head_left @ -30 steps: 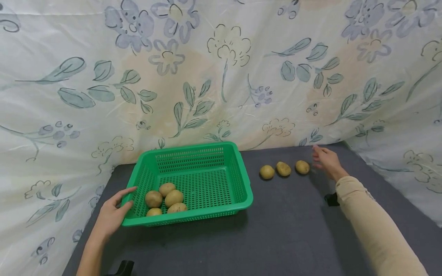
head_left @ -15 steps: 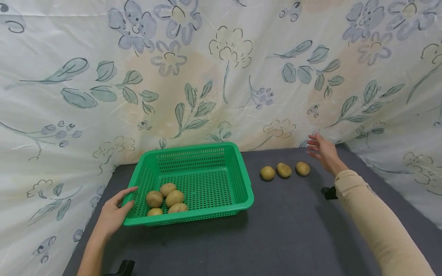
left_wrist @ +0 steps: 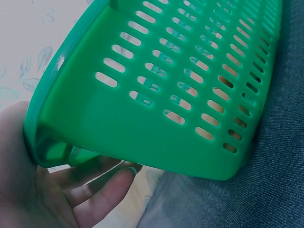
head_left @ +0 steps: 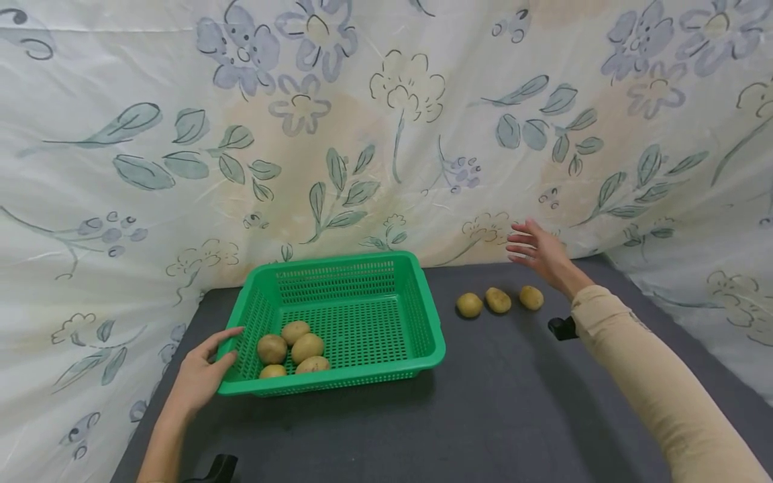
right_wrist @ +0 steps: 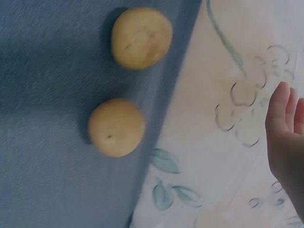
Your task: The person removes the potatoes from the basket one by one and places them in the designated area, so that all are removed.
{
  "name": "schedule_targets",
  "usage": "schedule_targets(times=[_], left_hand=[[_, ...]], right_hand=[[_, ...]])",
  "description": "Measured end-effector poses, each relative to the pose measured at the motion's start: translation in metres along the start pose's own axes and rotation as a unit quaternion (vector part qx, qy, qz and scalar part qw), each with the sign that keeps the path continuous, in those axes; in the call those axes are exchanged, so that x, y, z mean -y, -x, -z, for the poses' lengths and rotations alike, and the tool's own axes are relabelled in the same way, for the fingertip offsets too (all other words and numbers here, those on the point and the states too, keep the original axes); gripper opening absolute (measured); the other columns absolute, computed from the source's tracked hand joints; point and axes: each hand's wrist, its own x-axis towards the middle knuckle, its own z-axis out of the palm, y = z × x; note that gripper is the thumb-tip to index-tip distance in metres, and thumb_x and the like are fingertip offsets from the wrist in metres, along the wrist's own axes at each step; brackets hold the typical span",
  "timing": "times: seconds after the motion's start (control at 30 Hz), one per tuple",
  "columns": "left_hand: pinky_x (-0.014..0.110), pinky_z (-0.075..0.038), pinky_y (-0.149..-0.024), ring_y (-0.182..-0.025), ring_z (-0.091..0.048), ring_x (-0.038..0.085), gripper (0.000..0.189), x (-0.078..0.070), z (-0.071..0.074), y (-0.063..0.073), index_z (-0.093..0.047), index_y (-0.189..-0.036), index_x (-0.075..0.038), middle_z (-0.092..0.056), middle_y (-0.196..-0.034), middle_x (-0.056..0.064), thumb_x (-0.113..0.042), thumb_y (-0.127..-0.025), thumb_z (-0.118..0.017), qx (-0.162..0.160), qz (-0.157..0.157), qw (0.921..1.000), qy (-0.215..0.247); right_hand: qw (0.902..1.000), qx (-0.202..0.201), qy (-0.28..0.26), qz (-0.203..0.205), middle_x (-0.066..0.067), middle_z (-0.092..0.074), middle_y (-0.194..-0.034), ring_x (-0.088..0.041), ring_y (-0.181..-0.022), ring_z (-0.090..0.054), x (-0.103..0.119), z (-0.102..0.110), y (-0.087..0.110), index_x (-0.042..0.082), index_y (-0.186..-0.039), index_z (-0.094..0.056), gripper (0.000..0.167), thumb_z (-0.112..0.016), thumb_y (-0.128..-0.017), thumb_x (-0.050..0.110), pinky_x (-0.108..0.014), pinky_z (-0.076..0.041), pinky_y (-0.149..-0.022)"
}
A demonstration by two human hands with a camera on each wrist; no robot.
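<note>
A green plastic basket (head_left: 332, 380) stands left of centre on the dark cloth in the head view. Gripping its left rim is my left hand (head_left: 196, 377); in the left wrist view its fingers (left_wrist: 109, 194) curl under the lip. Several potatoes (head_left: 307, 349) lie at the basket's near left corner. To the right, a row of three loose potatoes (head_left: 498, 300) rests on the cloth. My right hand (head_left: 539, 253), holding nothing, is raised above and behind that row with its fingers extended. Two potatoes (right_wrist: 117, 127) show in the right wrist view, apart from the hand.
Dark grey cloth (head_left: 471, 409) covers the table. A floral curtain (head_left: 417, 134) hangs along the back edge and both sides, close behind the basket and the potato row. Black wrist-camera mounts (head_left: 563, 328) show at both wrists.
My right hand has risen from beside the rightmost loose potato and moved left, over the back of the row. My left hand stays at the basket rim; the potatoes keep their places.
</note>
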Motion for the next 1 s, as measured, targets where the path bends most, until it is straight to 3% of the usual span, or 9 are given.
schedule_targets(times=[0.23,0.5,0.7,1.0], left_hand=[[0.038,-0.044,-0.071,-0.121,-0.042,0.051,0.044,0.003,-0.001,0.000,-0.043,-0.142,-0.005,-0.032,-0.144,0.031,-0.016,-0.100,-0.048,0.000,-0.003,1.0000,0.000],[0.040,-0.044,-0.073,-0.120,-0.043,0.050,0.044,0.003,-0.002,-0.002,-0.044,-0.142,-0.005,-0.033,-0.144,0.031,-0.016,-0.100,-0.048,-0.004,-0.012,0.9999,0.001],[0.035,-0.042,-0.066,-0.115,-0.048,0.048,0.044,0.004,-0.001,-0.002,-0.044,-0.142,-0.005,-0.034,-0.143,0.031,-0.016,-0.100,-0.048,-0.005,-0.009,0.9999,0.003],[0.034,-0.044,-0.066,-0.114,-0.050,0.048,0.043,0.004,0.000,-0.001,-0.045,-0.141,-0.004,-0.036,-0.141,0.032,-0.014,-0.099,-0.049,-0.009,-0.009,0.9999,0.000]], right_hand=[[0.9980,0.063,0.008,0.005,-0.012,-0.040,-0.131,-0.019,-0.109,-0.053,0.005,-0.019,-0.006,0.001,-0.152,-0.015,0.078,-0.032,-0.098,0.055,-0.038,-0.040,-0.097],[0.9944,0.101,0.026,0.012,-0.017,-0.035,-0.138,-0.041,-0.130,-0.032,0.013,-0.047,-0.007,0.000,-0.151,-0.016,0.074,-0.027,-0.100,0.053,-0.045,-0.034,-0.102],[0.9915,0.130,0.006,0.003,-0.019,-0.035,-0.139,-0.041,-0.130,-0.034,0.019,-0.066,-0.014,0.000,-0.151,-0.018,0.074,-0.028,-0.101,0.053,-0.045,-0.040,-0.098],[0.9846,0.175,0.001,0.003,-0.021,-0.036,-0.135,-0.037,-0.122,-0.041,0.036,-0.097,-0.022,-0.001,-0.150,-0.020,0.071,-0.026,-0.102,0.051,-0.045,-0.045,-0.091]])
